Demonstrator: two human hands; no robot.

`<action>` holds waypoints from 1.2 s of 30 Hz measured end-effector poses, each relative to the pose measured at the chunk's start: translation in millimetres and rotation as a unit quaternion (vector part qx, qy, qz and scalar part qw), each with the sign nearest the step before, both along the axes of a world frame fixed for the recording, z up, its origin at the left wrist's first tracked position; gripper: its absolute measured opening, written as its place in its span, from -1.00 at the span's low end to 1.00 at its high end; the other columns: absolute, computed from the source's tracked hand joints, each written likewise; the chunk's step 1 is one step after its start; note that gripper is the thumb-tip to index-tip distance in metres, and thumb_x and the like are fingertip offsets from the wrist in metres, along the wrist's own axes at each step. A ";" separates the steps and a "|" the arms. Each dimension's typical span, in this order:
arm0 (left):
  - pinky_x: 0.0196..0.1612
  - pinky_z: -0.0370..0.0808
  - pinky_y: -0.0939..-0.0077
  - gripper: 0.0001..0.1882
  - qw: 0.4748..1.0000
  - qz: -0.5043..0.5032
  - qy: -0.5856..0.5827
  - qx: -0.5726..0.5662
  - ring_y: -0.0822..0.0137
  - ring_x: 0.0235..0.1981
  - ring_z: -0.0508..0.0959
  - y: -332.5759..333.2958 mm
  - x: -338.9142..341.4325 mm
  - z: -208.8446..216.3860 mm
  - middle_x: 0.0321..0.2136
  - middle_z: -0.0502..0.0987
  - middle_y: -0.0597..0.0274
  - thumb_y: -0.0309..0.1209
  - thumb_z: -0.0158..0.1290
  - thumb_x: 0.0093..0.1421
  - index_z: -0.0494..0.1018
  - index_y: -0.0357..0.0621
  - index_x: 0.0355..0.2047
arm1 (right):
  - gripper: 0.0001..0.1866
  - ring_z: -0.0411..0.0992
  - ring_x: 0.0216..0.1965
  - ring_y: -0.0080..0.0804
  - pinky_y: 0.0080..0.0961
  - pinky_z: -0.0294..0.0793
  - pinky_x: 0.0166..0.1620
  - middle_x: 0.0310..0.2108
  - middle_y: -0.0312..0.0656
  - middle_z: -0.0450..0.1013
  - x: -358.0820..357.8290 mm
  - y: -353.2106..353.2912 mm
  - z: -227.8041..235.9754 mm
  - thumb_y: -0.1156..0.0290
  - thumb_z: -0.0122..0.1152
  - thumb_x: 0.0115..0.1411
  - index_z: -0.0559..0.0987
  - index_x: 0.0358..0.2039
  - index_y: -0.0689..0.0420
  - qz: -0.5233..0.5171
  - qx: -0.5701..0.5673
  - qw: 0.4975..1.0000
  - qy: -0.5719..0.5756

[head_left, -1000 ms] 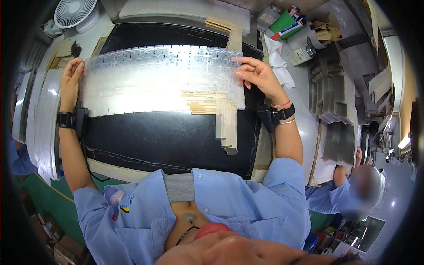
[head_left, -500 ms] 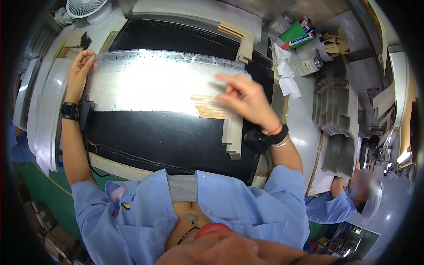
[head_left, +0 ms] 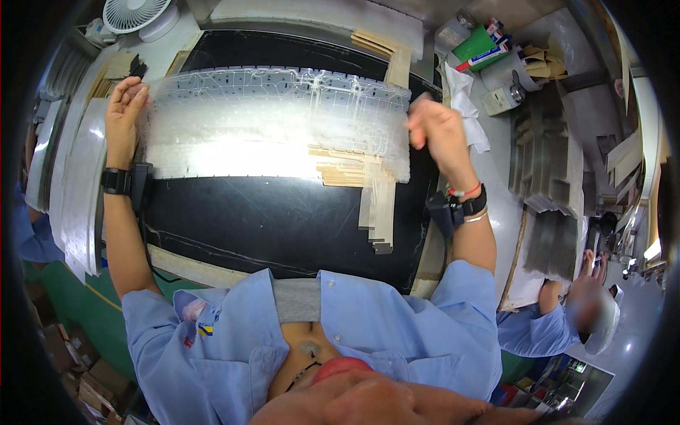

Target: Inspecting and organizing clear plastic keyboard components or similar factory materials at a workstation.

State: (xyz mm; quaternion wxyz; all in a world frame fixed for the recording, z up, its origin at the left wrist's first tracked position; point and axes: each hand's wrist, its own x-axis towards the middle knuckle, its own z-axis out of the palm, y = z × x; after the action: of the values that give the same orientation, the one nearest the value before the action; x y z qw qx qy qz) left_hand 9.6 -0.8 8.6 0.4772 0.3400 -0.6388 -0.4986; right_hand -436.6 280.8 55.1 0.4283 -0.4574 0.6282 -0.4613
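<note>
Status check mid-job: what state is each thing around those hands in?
Clear sheet: spread out, see-through
Left hand: closed at the sheet's left edge
Right hand: curled near the right edge, blurred; contact unclear
Near L-shaped strips: overlapping, partly behind the sheet
White cloth or paper: creased
Fan: running or off, can't tell

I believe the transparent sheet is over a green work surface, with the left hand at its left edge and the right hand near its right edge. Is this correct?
Not quite: the head view shows a black work surface. The transparent sheet, left hand and right hand are as you describe.
</note>
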 end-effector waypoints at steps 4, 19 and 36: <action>-0.08 0.41 0.65 -0.69 1.000 -0.014 0.009 0.015 0.51 -0.16 0.45 -6.7 3.9 -2.4 -0.21 0.46 0.29 -0.54 -0.02 0.22 0.30 -0.22 -0.01 | -0.52 0.44 -0.48 -0.53 -0.65 0.48 -0.37 -0.41 -0.20 0.47 -13.4 -11.1 -10.6 0.07 -0.18 0.33 0.52 -0.22 0.26 -0.123 -0.114 0.982 0.084; -0.25 0.43 0.75 -0.78 0.987 -0.118 -0.026 0.109 0.59 -0.35 0.46 -8.2 36.3 -2.3 -0.33 0.49 0.32 -0.51 0.06 0.17 0.41 -0.26 -0.16 | -0.91 0.45 -0.49 -0.63 -0.64 0.41 -0.38 -0.53 -0.28 0.53 24.9 12.3 35.9 0.44 0.29 0.01 0.59 -0.52 0.19 0.275 -0.003 0.952 0.136; -0.35 0.39 0.79 -0.77 0.991 -0.026 -0.070 0.112 0.62 -0.40 0.45 -4.8 10.6 1.2 -0.29 0.50 0.35 -0.46 0.04 0.20 0.41 -0.21 -0.13 | -0.57 0.33 -0.56 -0.69 -0.69 0.36 -0.49 -0.50 -0.34 0.41 27.8 2.3 18.0 0.46 0.30 -0.01 0.44 -0.09 0.17 -0.036 -0.040 0.926 0.374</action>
State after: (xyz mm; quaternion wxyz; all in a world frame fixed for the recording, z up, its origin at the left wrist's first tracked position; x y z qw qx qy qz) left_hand 20.2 -5.6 9.8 0.3774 0.4084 -0.6195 -0.5541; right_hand -408.8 283.0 73.1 0.1265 -0.5906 0.7399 -0.2961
